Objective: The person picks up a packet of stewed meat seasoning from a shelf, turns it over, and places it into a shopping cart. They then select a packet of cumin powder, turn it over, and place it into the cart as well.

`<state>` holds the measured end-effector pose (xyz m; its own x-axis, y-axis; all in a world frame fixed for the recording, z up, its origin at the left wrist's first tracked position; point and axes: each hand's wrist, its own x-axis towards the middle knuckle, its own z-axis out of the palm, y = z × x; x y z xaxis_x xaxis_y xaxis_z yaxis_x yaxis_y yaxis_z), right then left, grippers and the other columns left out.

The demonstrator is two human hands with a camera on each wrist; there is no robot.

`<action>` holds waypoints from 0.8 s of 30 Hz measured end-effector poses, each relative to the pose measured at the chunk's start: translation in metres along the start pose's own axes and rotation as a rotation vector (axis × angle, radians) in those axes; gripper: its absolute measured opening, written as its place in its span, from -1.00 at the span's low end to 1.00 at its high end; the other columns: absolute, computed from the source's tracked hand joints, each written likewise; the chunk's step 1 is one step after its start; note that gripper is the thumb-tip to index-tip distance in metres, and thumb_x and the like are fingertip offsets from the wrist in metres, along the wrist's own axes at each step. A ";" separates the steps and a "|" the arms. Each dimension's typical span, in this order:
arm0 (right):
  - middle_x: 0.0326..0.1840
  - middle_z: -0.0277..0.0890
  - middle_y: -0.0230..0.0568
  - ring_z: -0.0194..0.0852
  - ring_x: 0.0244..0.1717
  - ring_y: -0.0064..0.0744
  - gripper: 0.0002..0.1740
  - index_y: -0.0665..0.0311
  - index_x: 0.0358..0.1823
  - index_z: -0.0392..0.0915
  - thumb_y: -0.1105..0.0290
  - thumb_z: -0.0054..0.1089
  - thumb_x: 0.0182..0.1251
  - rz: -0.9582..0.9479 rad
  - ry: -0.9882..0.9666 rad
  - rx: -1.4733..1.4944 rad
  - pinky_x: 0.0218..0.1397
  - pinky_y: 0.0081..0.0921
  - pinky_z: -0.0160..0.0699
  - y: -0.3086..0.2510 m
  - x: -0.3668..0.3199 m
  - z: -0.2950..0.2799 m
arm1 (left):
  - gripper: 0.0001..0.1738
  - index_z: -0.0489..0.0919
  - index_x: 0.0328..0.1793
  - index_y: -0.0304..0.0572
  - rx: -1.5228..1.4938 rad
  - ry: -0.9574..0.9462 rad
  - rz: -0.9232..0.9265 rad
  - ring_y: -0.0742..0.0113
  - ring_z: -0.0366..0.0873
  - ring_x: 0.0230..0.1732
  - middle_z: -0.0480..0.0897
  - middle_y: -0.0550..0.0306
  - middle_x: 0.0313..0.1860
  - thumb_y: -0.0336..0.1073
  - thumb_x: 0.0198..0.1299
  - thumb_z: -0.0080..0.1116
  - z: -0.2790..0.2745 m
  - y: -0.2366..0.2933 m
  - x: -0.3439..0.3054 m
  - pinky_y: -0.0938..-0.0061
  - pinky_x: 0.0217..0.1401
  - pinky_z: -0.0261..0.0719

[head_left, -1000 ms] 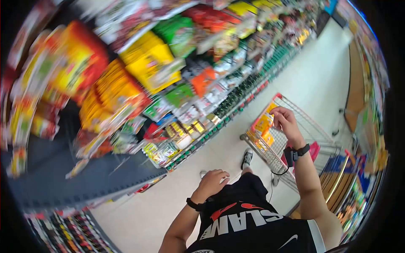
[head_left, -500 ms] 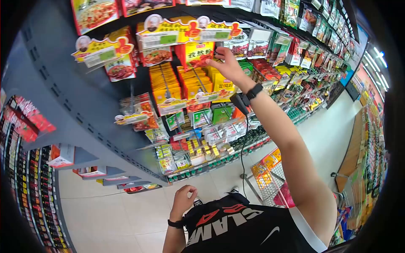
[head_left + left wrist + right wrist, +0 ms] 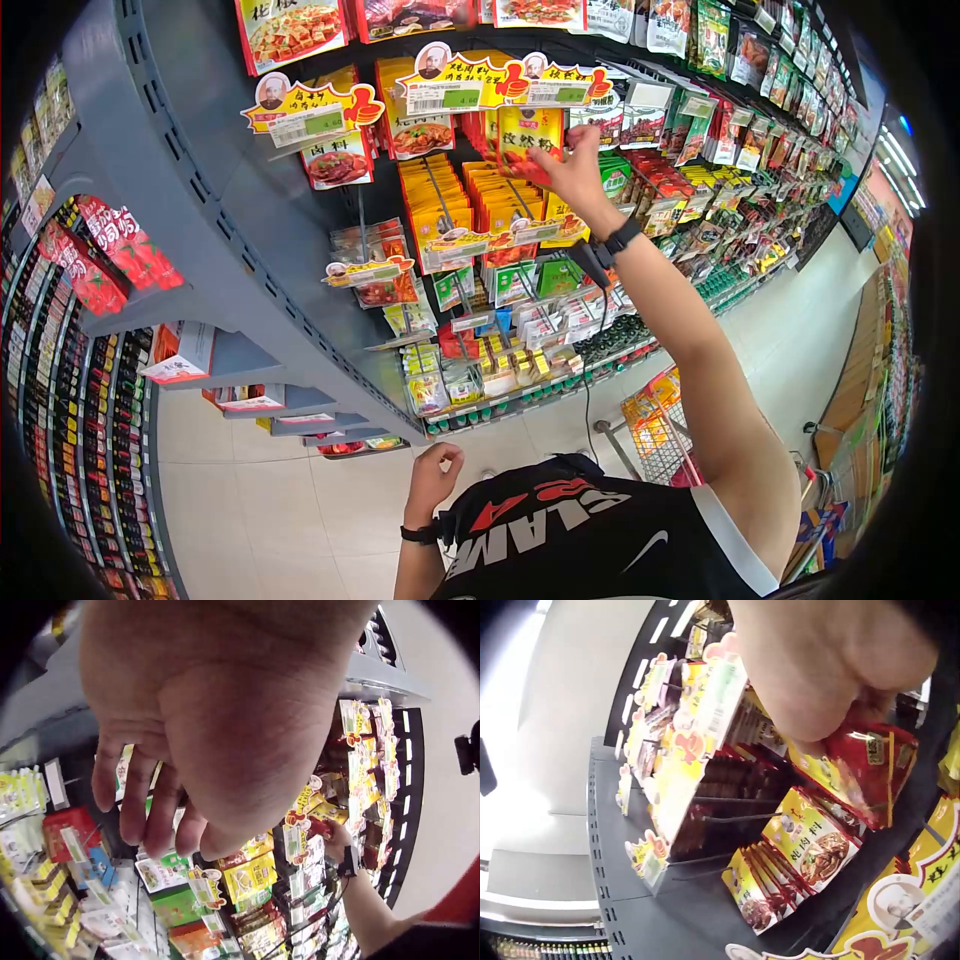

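In the head view my right hand (image 3: 578, 172) is raised to the shelf and pinches a yellow and red seasoning packet (image 3: 530, 132) by its lower right side, just under a yellow price sign. Seen from the right wrist, the packet (image 3: 874, 761) is bent, its red part shining, with the hand (image 3: 817, 667) covering its upper end. Other packets with food pictures (image 3: 817, 851) hang beside it on hooks. My left hand (image 3: 432, 475) hangs low by my body, fingers loosely curled with nothing in them; its palm (image 3: 225, 720) fills the upper left wrist view.
Yellow thumbs-up price signs (image 3: 460, 85) stick out from the hooks. A grey shelf end panel (image 3: 200, 230) stands to the left, with red packets (image 3: 125, 250) on it. A shopping cart (image 3: 665, 425) holding orange packages stands at lower right. A cable (image 3: 590, 400) trails from the right wrist.
My right hand has risen from above the cart to the shelf and now pinches the seasoning packet. The view has turned toward the rack. My left hand stays low and loosely curled.
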<state>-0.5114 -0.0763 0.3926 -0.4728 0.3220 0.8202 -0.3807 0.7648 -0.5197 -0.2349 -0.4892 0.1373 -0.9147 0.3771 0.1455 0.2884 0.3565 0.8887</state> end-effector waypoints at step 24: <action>-0.19 0.58 -0.38 0.50 -0.20 -0.54 -0.63 0.29 0.05 0.55 0.30 0.44 0.32 0.426 -1.264 0.619 -0.07 -0.46 0.52 -0.098 -0.258 -0.149 | -0.32 0.32 0.43 -0.14 -0.835 -0.838 0.055 0.27 0.60 0.07 0.62 0.08 0.02 -0.32 0.23 0.39 0.084 0.054 0.105 0.28 0.19 0.60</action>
<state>-0.2341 -0.1510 0.2673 -0.8755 -0.4832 0.0014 -0.1555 0.2790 -0.9476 -0.2920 -0.3586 0.1636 -0.3465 0.9278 0.1384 -0.2373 -0.2295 0.9439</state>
